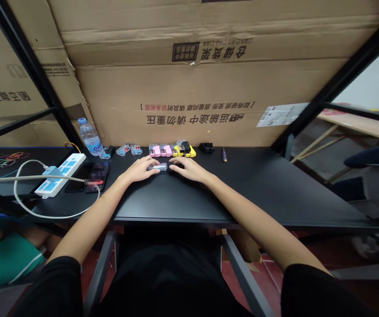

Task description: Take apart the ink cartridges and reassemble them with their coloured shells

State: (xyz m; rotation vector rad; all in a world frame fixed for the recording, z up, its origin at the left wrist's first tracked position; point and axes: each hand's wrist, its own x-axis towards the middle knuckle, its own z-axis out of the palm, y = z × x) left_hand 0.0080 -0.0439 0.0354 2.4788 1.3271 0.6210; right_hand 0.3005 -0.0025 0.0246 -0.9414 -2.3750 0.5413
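Observation:
My left hand (140, 169) rests low over the black desk, thumb and fingers closed about one end of a small clear plastic piece (161, 166). Facing it, my right hand (189, 169) has its fingers bent around a small dark piece (170, 170), which is mostly hidden at the fingertips. A narrow gap separates the two pieces. Just behind my hands stand clear plastic pieces with pink parts (161, 151) and others with yellow parts (183, 150). Two clear pieces (129, 150) with coloured insides lie farther left.
Black parts (206, 148) and a small screwdriver (224, 155) lie at the back right. On the left are a water bottle (91, 137), a power strip (64, 172), phones (96, 177) and a looping cable (16, 193). Cardboard (183, 88) walls the back. Another person's green clothing (7, 259) shows lower left.

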